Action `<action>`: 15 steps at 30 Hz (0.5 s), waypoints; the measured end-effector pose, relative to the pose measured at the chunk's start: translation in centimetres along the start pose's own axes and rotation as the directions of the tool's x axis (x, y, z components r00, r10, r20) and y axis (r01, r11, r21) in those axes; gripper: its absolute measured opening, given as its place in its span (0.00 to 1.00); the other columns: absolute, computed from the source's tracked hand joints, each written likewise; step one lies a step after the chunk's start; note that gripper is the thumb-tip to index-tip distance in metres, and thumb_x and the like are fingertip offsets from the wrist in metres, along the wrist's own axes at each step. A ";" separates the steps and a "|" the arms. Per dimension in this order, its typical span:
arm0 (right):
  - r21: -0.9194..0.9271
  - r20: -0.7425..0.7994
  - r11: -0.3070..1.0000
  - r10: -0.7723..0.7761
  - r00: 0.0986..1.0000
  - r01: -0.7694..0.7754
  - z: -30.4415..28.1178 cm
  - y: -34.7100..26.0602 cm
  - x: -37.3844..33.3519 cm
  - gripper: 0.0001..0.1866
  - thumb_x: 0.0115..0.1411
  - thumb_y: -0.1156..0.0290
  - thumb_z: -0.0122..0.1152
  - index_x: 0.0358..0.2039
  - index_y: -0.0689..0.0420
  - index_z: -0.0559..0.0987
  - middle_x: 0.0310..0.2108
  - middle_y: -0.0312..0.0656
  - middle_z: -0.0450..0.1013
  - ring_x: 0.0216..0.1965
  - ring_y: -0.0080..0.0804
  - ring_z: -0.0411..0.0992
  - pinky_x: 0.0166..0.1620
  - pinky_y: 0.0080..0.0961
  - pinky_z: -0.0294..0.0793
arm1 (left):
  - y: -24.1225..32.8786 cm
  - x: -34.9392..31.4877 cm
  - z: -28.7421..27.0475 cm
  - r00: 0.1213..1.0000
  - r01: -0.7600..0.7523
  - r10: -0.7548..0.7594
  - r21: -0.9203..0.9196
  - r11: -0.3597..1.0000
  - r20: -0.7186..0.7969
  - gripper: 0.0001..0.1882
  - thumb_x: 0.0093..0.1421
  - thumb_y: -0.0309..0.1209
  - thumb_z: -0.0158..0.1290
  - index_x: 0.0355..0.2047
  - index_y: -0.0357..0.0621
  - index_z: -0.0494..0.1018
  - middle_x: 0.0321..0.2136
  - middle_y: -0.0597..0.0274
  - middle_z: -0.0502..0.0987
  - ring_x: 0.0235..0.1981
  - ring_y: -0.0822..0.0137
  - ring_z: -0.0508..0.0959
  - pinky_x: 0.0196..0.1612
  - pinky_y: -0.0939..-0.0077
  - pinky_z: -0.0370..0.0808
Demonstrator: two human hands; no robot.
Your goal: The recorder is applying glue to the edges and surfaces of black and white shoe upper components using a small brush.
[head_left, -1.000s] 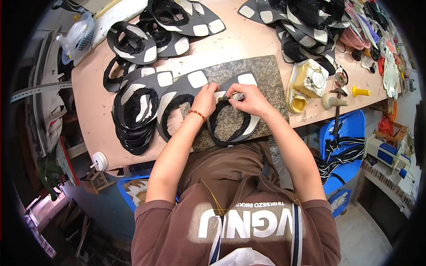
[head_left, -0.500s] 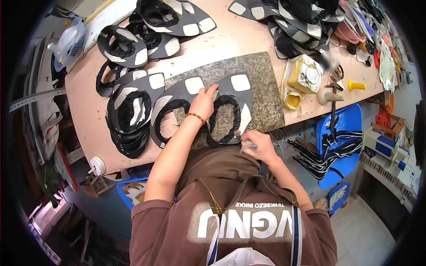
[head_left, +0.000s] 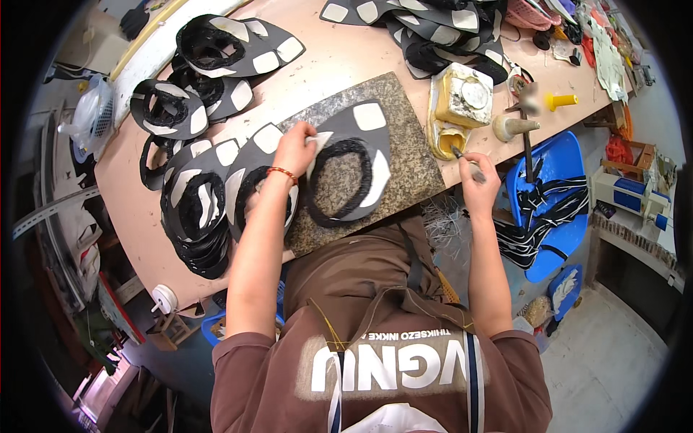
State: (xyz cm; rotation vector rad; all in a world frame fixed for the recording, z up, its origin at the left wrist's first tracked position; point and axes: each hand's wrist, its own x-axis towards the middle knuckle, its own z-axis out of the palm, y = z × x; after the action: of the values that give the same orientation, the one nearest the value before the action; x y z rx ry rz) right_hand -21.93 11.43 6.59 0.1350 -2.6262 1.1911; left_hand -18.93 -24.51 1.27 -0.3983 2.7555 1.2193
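My left hand (head_left: 294,153) is closed at the left edge of a dark grey, shoe-upper-like piece, pinching a white patch (head_left: 320,146); whether the patch is loose or attached I cannot tell. The grey piece (head_left: 380,148) lies on a mottled stone slab, with a black ruffled oval opening and more white patches. In my right hand (head_left: 479,184) is a small brush (head_left: 475,170), its tip at the mouth of a yellow-stained glue pot (head_left: 452,137). Under my left forearm lies another grey piece (head_left: 249,155), partly hidden.
Stacked similar pieces (head_left: 189,216) lie on the left; more sit at the back left (head_left: 238,47) and back right (head_left: 447,32). A hammer (head_left: 528,137), a cone-shaped object (head_left: 509,128) and a yellow spool (head_left: 561,101) lie near the pot. A blue chair (head_left: 556,245) holds black-and-white straps.
My right hand has moved with the brush from the grey piece's lower edge to the glue pot. My left hand has shifted to the piece's left edge. The whole view has shifted.
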 end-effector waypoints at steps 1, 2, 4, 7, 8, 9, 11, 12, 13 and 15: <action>0.003 0.080 1.000 -0.012 0.997 0.012 0.0 0.1 0.0 0.05 0.51 0.75 0.61 0.28 0.62 0.76 0.29 0.42 0.73 0.32 0.32 0.72 0.38 0.23 0.70 | 0.6 -0.3 0.8 0.999 0.050 -0.050 -0.043 0.998 -0.002 0.09 0.50 0.26 0.52 0.33 0.40 0.70 0.34 0.48 0.76 0.37 0.51 0.76 0.41 0.65 0.72; 0.006 0.155 1.000 -0.023 0.988 0.023 0.1 0.2 0.0 0.06 0.50 0.75 0.61 0.28 0.62 0.76 0.30 0.43 0.73 0.33 0.35 0.72 0.39 0.24 0.70 | 0.0 -0.4 2.1 1.000 0.009 -0.011 -0.068 0.998 -0.028 0.15 0.52 0.29 0.53 0.40 0.40 0.69 0.35 0.48 0.76 0.36 0.52 0.77 0.41 0.66 0.72; 0.038 0.141 0.999 -0.006 0.990 0.000 -0.5 -0.7 -0.3 0.06 0.51 0.75 0.61 0.28 0.63 0.76 0.31 0.43 0.74 0.34 0.34 0.73 0.40 0.25 0.70 | 1.5 -2.3 3.0 0.989 0.073 -0.103 -0.250 0.965 -0.110 0.26 0.52 0.32 0.56 0.50 0.40 0.64 0.39 0.46 0.75 0.36 0.54 0.77 0.41 0.67 0.73; 0.026 0.007 0.998 -0.065 0.998 0.064 -1.7 0.3 -0.6 0.05 0.54 0.75 0.59 0.28 0.63 0.76 0.32 0.46 0.74 0.33 0.32 0.73 0.39 0.26 0.72 | 1.1 -6.3 4.3 0.980 0.056 -0.103 -0.262 0.963 -0.168 0.38 0.49 0.37 0.60 0.56 0.33 0.56 0.46 0.42 0.70 0.40 0.57 0.75 0.43 0.67 0.73; 0.029 0.011 0.997 -0.065 0.998 0.065 -2.1 1.0 -0.9 0.05 0.54 0.75 0.59 0.28 0.63 0.76 0.32 0.46 0.74 0.33 0.32 0.73 0.39 0.26 0.72 | 1.0 -7.6 4.6 0.978 0.010 -0.050 -0.193 0.981 -0.202 0.38 0.49 0.37 0.60 0.55 0.32 0.56 0.43 0.44 0.72 0.37 0.60 0.76 0.40 0.70 0.74; 0.318 0.156 0.898 0.268 0.951 -0.305 -2.2 1.8 -1.0 0.06 0.56 0.73 0.57 0.29 0.63 0.75 0.32 0.46 0.74 0.31 0.29 0.72 0.37 0.26 0.73 | 1.8 -8.6 4.2 0.984 0.107 -0.136 -0.232 0.967 -0.116 0.37 0.50 0.37 0.60 0.55 0.32 0.57 0.41 0.46 0.73 0.34 0.62 0.77 0.38 0.72 0.75; 0.699 0.438 0.405 0.408 0.801 -0.589 -1.5 1.9 -1.6 0.08 0.61 0.69 0.53 0.32 0.62 0.73 0.31 0.45 0.73 0.25 0.23 0.69 0.32 0.24 0.75 | 2.5 -10.0 4.3 0.978 0.144 -0.185 -0.330 0.933 -0.096 0.31 0.53 0.34 0.57 0.54 0.32 0.59 0.30 0.54 0.77 0.25 0.69 0.77 0.32 0.78 0.74; 0.698 0.444 0.405 0.403 0.800 -0.591 -0.9 1.4 -1.7 0.08 0.61 0.69 0.53 0.32 0.62 0.73 0.31 0.45 0.73 0.25 0.23 0.69 0.32 0.24 0.75 | 2.3 -10.3 4.3 0.966 0.214 -0.245 -0.283 0.935 -0.078 0.25 0.56 0.33 0.54 0.51 0.34 0.64 0.27 0.55 0.78 0.25 0.70 0.77 0.31 0.78 0.73; 0.763 0.480 0.266 0.378 0.792 -0.589 0.1 0.6 -1.8 0.09 0.61 0.68 0.53 0.32 0.62 0.72 0.31 0.45 0.73 0.23 0.23 0.69 0.31 0.24 0.76 | 2.1 -10.4 4.3 0.954 0.259 -0.291 -0.296 0.919 -0.067 0.21 0.58 0.33 0.53 0.49 0.35 0.67 0.28 0.58 0.78 0.28 0.73 0.76 0.33 0.79 0.72; 0.791 0.545 0.100 0.334 0.769 -0.604 2.3 -1.8 -1.7 0.09 0.61 0.68 0.54 0.34 0.61 0.72 0.32 0.44 0.73 0.22 0.24 0.70 0.32 0.24 0.77 | 1.7 -10.4 4.7 0.938 0.306 -0.340 -0.311 0.900 -0.061 0.17 0.59 0.33 0.51 0.46 0.37 0.69 0.29 0.60 0.78 0.31 0.75 0.75 0.35 0.79 0.72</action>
State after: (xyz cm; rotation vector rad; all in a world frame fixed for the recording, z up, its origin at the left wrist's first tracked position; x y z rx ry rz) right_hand -20.43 8.50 5.98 -0.4694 -1.5865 3.0616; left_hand -9.48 -17.95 1.36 -0.9409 2.4494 1.5575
